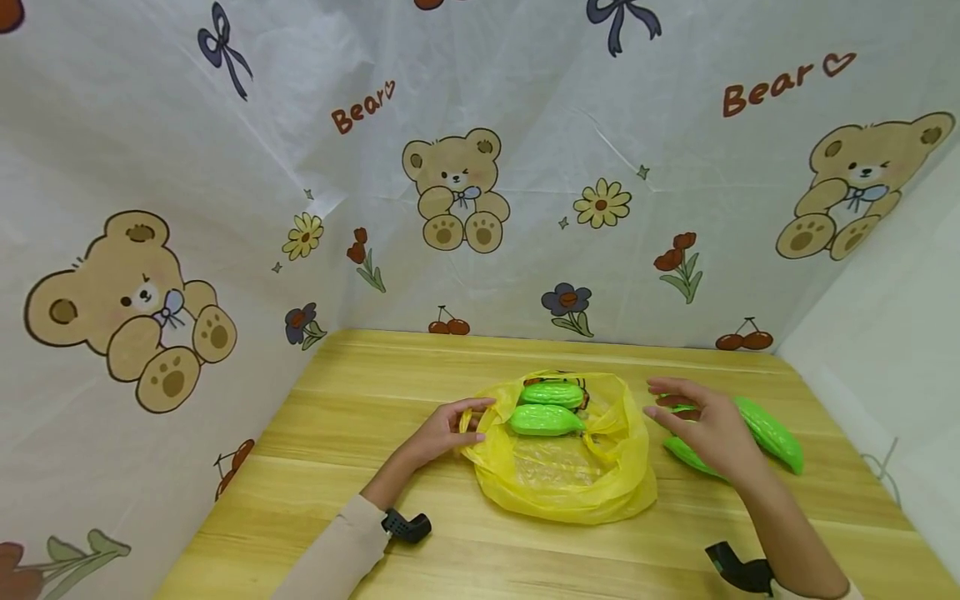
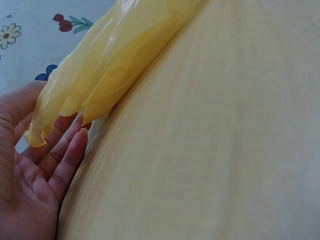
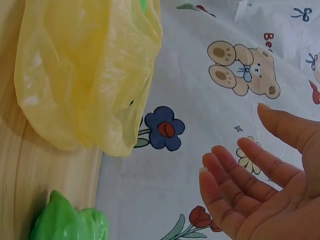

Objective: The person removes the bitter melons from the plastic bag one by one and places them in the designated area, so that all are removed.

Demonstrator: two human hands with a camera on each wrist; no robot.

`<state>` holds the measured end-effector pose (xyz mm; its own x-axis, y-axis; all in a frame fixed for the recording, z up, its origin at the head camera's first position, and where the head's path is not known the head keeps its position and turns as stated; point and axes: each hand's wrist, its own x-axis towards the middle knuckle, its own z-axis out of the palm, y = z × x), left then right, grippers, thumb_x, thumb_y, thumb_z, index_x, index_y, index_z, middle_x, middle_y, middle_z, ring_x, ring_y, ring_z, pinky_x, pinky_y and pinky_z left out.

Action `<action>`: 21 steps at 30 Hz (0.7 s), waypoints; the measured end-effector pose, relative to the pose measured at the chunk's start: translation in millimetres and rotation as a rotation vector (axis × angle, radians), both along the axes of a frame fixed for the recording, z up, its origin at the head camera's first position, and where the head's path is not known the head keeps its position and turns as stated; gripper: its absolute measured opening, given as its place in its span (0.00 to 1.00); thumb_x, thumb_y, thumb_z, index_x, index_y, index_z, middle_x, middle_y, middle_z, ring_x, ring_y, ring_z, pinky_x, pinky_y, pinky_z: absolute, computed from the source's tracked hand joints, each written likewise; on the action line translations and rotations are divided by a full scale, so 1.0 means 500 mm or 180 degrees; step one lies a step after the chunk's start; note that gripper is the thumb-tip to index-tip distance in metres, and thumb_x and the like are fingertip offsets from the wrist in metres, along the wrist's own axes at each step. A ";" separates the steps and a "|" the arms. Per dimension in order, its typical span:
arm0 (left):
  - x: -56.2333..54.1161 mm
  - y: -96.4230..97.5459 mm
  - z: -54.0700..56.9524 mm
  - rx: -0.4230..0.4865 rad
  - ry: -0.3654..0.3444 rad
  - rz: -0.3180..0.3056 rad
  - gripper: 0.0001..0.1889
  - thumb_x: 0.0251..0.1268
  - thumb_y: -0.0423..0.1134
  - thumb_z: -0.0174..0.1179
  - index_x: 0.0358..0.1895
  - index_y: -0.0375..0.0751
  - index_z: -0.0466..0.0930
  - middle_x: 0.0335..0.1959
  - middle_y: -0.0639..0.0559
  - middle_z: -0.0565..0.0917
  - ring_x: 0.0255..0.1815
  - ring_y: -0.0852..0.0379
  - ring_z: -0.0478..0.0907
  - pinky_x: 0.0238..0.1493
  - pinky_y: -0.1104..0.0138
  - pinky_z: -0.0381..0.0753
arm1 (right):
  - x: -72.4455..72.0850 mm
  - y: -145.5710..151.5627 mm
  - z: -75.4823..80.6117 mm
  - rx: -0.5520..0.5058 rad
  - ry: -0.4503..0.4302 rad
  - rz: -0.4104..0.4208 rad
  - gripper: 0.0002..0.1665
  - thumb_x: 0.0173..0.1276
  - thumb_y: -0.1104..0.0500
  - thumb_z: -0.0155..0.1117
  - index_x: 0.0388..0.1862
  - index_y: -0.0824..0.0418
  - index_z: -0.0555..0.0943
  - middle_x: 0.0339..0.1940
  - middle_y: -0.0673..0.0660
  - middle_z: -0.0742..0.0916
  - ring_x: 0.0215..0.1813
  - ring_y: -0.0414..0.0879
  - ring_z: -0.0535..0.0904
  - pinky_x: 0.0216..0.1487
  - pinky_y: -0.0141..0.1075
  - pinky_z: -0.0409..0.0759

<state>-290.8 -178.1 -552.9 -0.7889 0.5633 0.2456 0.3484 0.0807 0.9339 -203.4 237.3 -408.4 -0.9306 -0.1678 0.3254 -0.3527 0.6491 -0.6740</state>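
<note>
Head view: left hand [image 1: 442, 429] at left rim of thin yellow translucent plastic bag [image 1: 562, 504], thumb and fingers curled round its edge; left wrist view shows plastic hanging between them, grip tightness can't tell. Bag sits mouth up on light wood-grain table [image 1: 360, 400]. Inside, toward the far side: 2 glossy bright-green bumpy bitter-melon-shaped pieces [image 1: 546, 420], side by side. Right hand [image 1: 708, 429] just right of bag, thumb and fingers apart, above other green bitter-melon-shaped pieces [image 1: 771, 433] lying on table; partly hidden by hand, exact count can't tell. 2 black wrist devices [image 1: 407, 527], 1 per arm. Behind: white bear-print cloth [image 1: 525, 100].
</note>
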 end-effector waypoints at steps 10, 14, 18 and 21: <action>0.017 0.002 0.029 0.0051 -0.0029 -0.0030 0.30 0.67 0.23 0.62 0.73 0.32 0.69 0.66 0.37 0.75 0.48 0.51 0.67 0.43 0.68 0.68 | -0.018 -0.066 -0.024 -0.0100 -0.0152 0.0245 0.24 0.70 0.55 0.71 0.62 0.62 0.82 0.56 0.60 0.86 0.54 0.58 0.83 0.48 0.34 0.83; 0.006 -0.002 0.011 0.0007 0.0000 -0.0006 0.30 0.68 0.27 0.64 0.73 0.39 0.70 0.66 0.42 0.75 0.49 0.53 0.68 0.42 0.69 0.69 | -0.031 -0.086 -0.037 -0.0183 -0.0190 0.0378 0.24 0.70 0.57 0.71 0.63 0.62 0.82 0.56 0.61 0.86 0.54 0.59 0.83 0.50 0.41 0.83; 0.002 -0.003 0.006 -0.0024 0.0051 -0.0012 0.30 0.69 0.31 0.65 0.73 0.41 0.70 0.69 0.43 0.74 0.51 0.54 0.68 0.42 0.70 0.69 | -0.050 -0.098 -0.056 -0.0198 -0.0232 0.0460 0.24 0.70 0.57 0.71 0.63 0.63 0.81 0.56 0.62 0.86 0.54 0.61 0.82 0.51 0.49 0.83; 0.003 -0.003 0.005 -0.0057 0.0060 -0.0019 0.30 0.69 0.32 0.65 0.73 0.41 0.71 0.71 0.45 0.73 0.55 0.54 0.69 0.45 0.70 0.70 | -0.060 -0.105 -0.068 -0.0174 -0.0292 0.0473 0.24 0.69 0.57 0.71 0.62 0.63 0.81 0.57 0.63 0.86 0.55 0.62 0.82 0.51 0.50 0.83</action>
<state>-289.4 -179.6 -550.4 -0.7808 0.5724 0.2503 0.3665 0.0952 0.9255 -233.3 184.6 -442.2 -0.9230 -0.2901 0.2526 -0.3774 0.5558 -0.7407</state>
